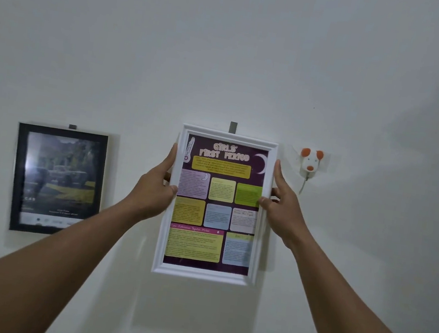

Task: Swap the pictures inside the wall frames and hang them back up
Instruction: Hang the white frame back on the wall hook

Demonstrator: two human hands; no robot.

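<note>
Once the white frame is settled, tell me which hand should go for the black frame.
Left, probably. The left hand grips the white frame on the side nearer the black frame, hanging further left; the right hand would have to cross the white frame.

Open wall (230,41) stretches above and below the white frame (214,205) and fills the gap between it and the black frame (57,181) at left. A mouse-shaped hook (310,162) juts out just beside the white frame's upper right corner, crowding that side.

Poster (222,166) in white frame (229,134): heading "GIRLS' FIRST PERIOD". Body text blurred. Black-framed picture (58,180) lettering illegible.
</note>
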